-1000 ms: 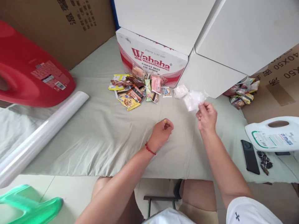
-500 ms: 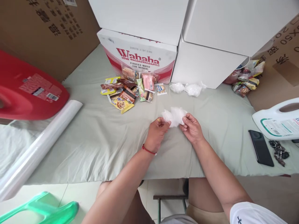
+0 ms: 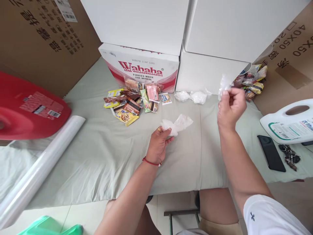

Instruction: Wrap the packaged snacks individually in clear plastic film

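My left hand [image 3: 159, 141] is closed on a crumpled clear plastic bag [image 3: 182, 124], pinched between thumb and fingers over the middle of the cloth. Up and to the right, my right hand [image 3: 230, 107] pinches another piece of crumpled clear plastic [image 3: 224, 85], raised in front of the white box. Two bunched clear plastic bags [image 3: 199, 97] lie on the cloth beyond, at the foot of the boxes. A pile of wrapped snacks [image 3: 130, 109] sits to the left of them, against the Wahaha carton [image 3: 144, 67].
White boxes [image 3: 215, 29] are stacked behind. A red jug [image 3: 29, 107] and a plastic film roll [image 3: 44, 166] lie at left. On the right are a white detergent bottle [image 3: 290, 122], a phone [image 3: 271, 153], keys [image 3: 290, 156] and more snacks [image 3: 255, 83] beside a cardboard box [image 3: 293, 71].
My hands have moved apart. The right went up and to the right with a piece of plastic, while the left stayed low with the rest. The camera view shifted slightly.
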{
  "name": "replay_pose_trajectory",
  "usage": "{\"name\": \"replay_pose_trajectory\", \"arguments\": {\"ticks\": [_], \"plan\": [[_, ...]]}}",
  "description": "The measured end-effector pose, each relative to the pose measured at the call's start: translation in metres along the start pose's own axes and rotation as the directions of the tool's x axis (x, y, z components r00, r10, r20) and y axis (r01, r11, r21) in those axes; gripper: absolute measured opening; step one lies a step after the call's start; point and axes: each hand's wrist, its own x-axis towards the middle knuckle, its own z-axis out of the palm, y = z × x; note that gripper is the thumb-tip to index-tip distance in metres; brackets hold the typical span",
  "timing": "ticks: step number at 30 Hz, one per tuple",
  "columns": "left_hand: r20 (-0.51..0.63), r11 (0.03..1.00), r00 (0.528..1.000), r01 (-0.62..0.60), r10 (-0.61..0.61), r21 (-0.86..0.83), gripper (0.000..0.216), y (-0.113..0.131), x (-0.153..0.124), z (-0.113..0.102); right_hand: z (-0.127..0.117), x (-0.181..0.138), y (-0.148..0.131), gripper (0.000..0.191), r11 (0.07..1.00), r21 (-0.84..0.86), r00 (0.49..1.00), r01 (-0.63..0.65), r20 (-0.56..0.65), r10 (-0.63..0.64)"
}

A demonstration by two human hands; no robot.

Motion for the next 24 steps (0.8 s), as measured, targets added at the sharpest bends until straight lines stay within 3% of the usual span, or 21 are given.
{"name": "replay_pose_trajectory", "arguments": {"ticks": [2, 3, 5, 7, 9, 11, 12, 14, 15, 16, 20, 24], "plan": [[0.010, 1.000, 1.000, 0.004, -0.004, 0.007, 0.039, -0.002, 0.000, 0.000, 0.023, 0.020, 0.021, 0.028, 0.961, -0.218, 0.983, 0.169, 0.107, -0.149], [0.019, 1.000, 1.000, 0.011, -0.012, 0.011, 0.039, -0.002, -0.001, 0.000, 0.036, 0.028, 0.033, 0.028, 0.930, -0.299, 0.966, 0.216, 0.202, -0.160], [0.046, 0.999, 0.998, 0.034, -0.035, 0.016, 0.038, -0.004, -0.002, 0.001, 0.056, 0.041, 0.053, 0.026, 0.873, -0.429, 0.910, 0.232, 0.413, -0.038], [0.072, 0.998, 0.996, 0.054, -0.056, 0.027, 0.039, -0.004, -0.004, 0.002, 0.066, 0.042, 0.061, 0.027, 0.840, -0.515, 0.849, 0.169, 0.509, 0.142], [0.084, 0.997, 0.994, 0.068, -0.071, 0.044, 0.040, -0.003, -0.004, 0.001, 0.059, 0.028, 0.051, 0.034, 0.867, -0.489, 0.823, 0.090, 0.527, 0.212], [0.076, 0.996, 0.994, 0.076, -0.080, 0.047, 0.041, 0.000, -0.004, 0.000, 0.040, 0.000, 0.030, 0.040, 0.946, -0.316, 0.778, 0.071, 0.611, 0.145], [0.068, 0.996, 0.994, 0.079, -0.082, 0.040, 0.041, 0.001, -0.003, 0.000, 0.028, -0.017, 0.019, 0.044, 0.978, -0.194, 0.684, 0.070, 0.723, 0.095], [0.050, 0.997, 0.995, 0.081, -0.081, 0.010, 0.043, 0.002, -0.002, -0.001, 0.004, -0.052, -0.001, 0.059, 0.993, -0.029, 0.440, 0.113, 0.898, -0.023], [0.044, 0.997, 0.996, 0.080, -0.080, -0.004, 0.044, 0.003, -0.002, -0.001, -0.005, -0.068, -0.007, 0.062, 0.993, -0.011, 0.395, 0.117, 0.918, -0.036], [0.049, 0.997, 0.996, 0.076, -0.075, -0.007, 0.044, 0.002, -0.002, -0.001, -0.012, -0.082, -0.012, 0.057, 0.994, -0.017, 0.389, 0.112, 0.921, -0.028], [0.126, 0.982, 0.992, -0.047, 0.024, 0.184, 0.043, -0.008, -0.004, 0.002, -0.019, -0.111, -0.016, 0.025, 0.988, -0.153, 0.523, 0.002, 0.843, 0.129], [0.159, 0.917, 0.978, -0.183, 0.133, 0.356, 0.030, -0.019, -0.002, 0.001, -0.020, -0.104, -0.023, 0.020, 0.975, -0.212, 0.533, -0.068, 0.818, 0.215]]}}
